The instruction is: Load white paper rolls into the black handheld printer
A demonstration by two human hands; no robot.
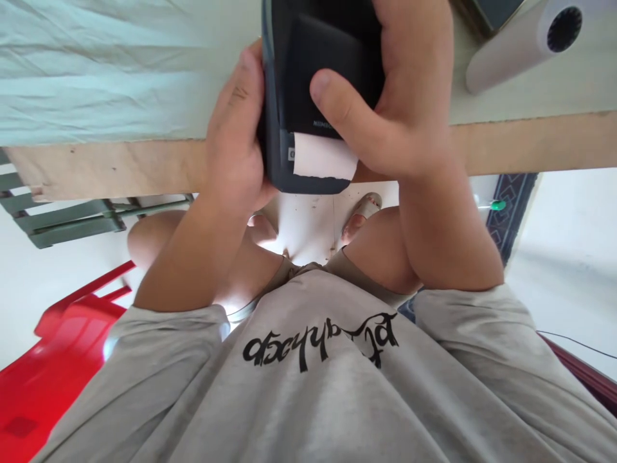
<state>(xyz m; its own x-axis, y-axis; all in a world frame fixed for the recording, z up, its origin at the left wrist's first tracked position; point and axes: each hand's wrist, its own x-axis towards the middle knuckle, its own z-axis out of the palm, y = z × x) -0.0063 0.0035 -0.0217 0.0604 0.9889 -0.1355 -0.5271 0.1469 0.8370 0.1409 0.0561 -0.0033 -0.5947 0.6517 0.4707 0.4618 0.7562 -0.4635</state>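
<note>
A black handheld printer (332, 71) is held over the table's front edge, its far end cut off by the top of the view. From its near end sticks a short slip of white paper (324, 156) with a jagged edge. My left hand (238, 122) grips the printer's left side, with its thumb along the edge. On the right side, my right hand (400, 109) holds it, thumb lying on the black cover and paper slip partly behind the base of the thumb. The other fingers of the right hand are mostly hidden.
The table (530, 141) has a bare wooden front edge and a pale green cloth (106, 77) at left. A white roll (515, 51) with a dark core lies at right, near a dark object (496, 13). Below are a red plastic chair (58, 360) and a green slatted seat (72, 222).
</note>
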